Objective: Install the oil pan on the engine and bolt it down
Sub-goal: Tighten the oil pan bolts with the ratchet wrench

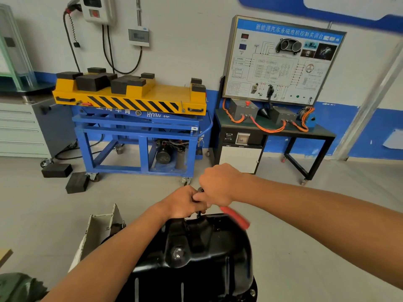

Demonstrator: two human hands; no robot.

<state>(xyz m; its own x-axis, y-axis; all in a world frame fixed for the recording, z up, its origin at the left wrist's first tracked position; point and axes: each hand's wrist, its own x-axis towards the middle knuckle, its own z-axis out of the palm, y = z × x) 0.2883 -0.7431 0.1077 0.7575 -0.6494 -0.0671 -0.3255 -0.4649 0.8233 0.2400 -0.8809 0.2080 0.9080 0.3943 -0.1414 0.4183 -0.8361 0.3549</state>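
Observation:
The black oil pan (196, 258) sits dome-up at the bottom centre, its drain plug (177, 253) facing me. At its far rim a ratchet wrench with a red handle (236, 217) stands on a bolt through a short socket shaft (198, 214). My left hand (185, 203) is closed around the wrench's head end over the far rim. My right hand (218, 185) is closed just above and right of it, gripping the wrench; the red handle sticks out below it, blurred. The engine beneath the pan is hidden.
A white metal bracket of the engine stand (102, 225) rises left of the pan. Across the grey floor stand a blue cart with a yellow top (130, 99), two black rubber blocks (65, 175), and a training board on a black table (281, 62). Grey drawers (19, 127) sit far left.

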